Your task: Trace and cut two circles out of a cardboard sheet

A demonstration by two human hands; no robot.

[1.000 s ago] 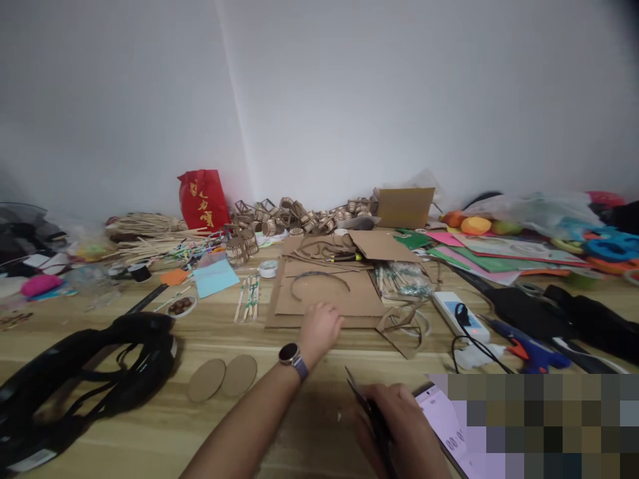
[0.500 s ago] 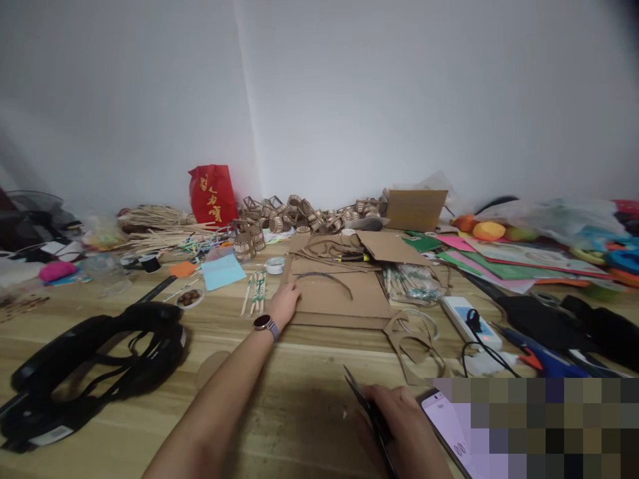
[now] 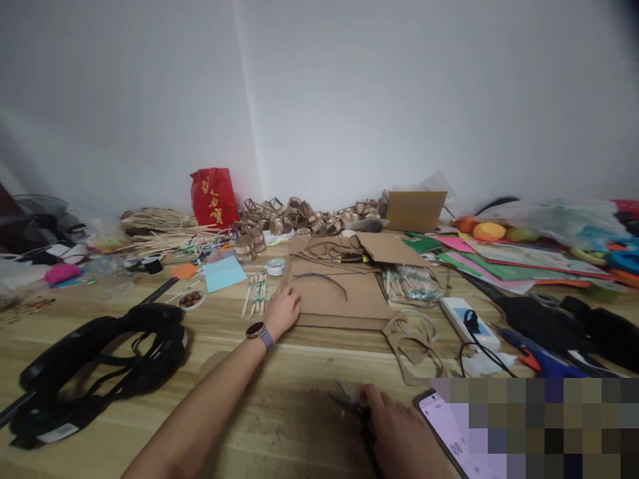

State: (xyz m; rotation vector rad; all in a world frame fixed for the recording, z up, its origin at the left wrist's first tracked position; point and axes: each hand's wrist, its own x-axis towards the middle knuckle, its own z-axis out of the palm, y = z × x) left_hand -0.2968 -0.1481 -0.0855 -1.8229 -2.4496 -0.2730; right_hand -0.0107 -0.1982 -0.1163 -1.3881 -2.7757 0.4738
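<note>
My left hand (image 3: 284, 308), with a watch on its wrist, is at the left edge of a flat cardboard sheet (image 3: 344, 299). Its fingers are closed at the near end of a thin curved cardboard strip (image 3: 324, 277), which arcs over the sheet; the exact grip is partly hidden. Low in the view, my right hand (image 3: 392, 422) is wrapped around dark-handled scissors (image 3: 349, 402), blades pointing left and slightly parted above the table. A phone (image 3: 444, 426) lies just right of that hand. Cut-out cardboard scraps (image 3: 412, 346) rest beyond it.
Black straps or headgear (image 3: 104, 366) lie at left. A bowl of brown beads (image 3: 192, 299), blue paper (image 3: 224, 273) and wrapped sticks (image 3: 257, 294) sit mid-left. Pliers (image 3: 352, 258) rest on cardboard. At right are a power strip (image 3: 469, 322) and a blue glue gun (image 3: 544, 356).
The curved strip has shifted slightly left, along with small movement of my left hand. My right hand has turned the scissors so their blades point more to the left and look more parted.
</note>
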